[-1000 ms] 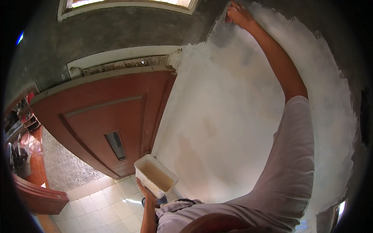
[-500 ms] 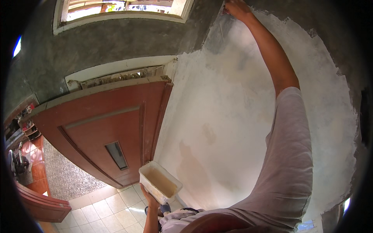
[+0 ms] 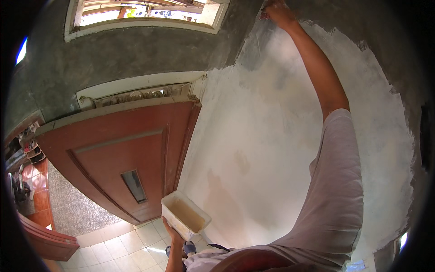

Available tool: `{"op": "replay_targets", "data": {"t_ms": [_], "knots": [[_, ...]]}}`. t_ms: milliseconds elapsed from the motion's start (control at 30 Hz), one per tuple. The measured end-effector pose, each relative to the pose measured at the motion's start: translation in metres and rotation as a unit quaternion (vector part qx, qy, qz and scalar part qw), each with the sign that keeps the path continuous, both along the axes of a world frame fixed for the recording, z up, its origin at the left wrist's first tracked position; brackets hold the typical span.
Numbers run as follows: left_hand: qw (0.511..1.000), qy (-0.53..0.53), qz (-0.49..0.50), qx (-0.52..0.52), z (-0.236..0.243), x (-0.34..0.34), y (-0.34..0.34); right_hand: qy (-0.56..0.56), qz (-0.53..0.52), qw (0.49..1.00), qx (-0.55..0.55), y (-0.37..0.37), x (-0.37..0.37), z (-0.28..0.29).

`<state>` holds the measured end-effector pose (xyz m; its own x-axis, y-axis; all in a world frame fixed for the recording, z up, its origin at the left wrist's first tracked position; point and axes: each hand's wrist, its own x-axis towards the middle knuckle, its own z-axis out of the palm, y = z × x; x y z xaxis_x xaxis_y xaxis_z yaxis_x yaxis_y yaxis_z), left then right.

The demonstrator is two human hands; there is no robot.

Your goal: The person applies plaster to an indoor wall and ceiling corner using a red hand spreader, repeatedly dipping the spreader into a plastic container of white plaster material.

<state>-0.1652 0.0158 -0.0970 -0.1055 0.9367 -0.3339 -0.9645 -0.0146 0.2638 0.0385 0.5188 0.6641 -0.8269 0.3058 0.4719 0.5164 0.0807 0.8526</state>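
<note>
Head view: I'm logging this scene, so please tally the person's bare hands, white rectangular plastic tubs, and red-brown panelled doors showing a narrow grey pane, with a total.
Left hand and right hand, both bare: 2
White rectangular plastic tub: 1
Red-brown panelled door with narrow grey pane: 1
Total: 4

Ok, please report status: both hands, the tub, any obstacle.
Left hand holding white rectangular tub, tan inside. Right hand raised at partly whitened wall, grip unclear. Possible obstacle: red-brown panelled door behind tub.
</note>
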Motion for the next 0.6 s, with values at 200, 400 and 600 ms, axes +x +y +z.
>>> {"op": "replay_targets", "data": {"t_ms": [200,400,600], "knots": [[1.000,0.002,0.003,-0.006,-0.004,0.001,-0.005,-0.038,-0.065,0.997,-0.012,-0.014,-0.021,-0.001],[1.000,0.017,0.013,-0.003,-0.002,0.002,-0.006,0.030,-0.007,0.996,-0.089,-0.089,-0.038,0.030],[0.999,0.023,0.034,0.016,-0.015,-0.001,-0.008,-0.032,0.074,0.995,0.050,-0.115,-0.052,0.047]]}}
